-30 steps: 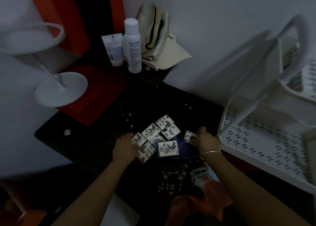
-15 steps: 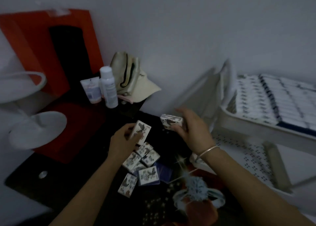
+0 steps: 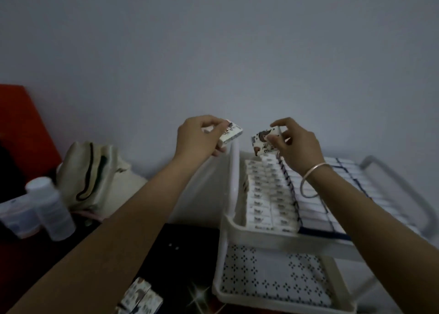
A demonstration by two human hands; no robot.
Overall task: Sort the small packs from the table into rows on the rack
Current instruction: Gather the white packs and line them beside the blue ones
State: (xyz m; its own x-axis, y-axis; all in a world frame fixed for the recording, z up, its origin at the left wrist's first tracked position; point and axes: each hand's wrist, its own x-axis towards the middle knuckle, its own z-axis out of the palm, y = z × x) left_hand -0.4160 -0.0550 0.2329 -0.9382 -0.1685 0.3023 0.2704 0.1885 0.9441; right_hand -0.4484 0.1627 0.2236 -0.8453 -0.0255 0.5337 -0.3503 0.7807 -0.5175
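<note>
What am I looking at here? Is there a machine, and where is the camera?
There is no machine: these are a person's two bare hands, filmed by one camera worn on the head, looking forward and down. The left hand pinches a pack. The right hand holds a second pack over the far end of the white rack. Its top shelf already carries neat rows of such packs. A few loose packs lie on the dark table below. A cap and a bottle sit at the left.

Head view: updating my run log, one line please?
left hand: holds left pack | right hand: holds right pack above rows in rack | spare packs: on table
</note>
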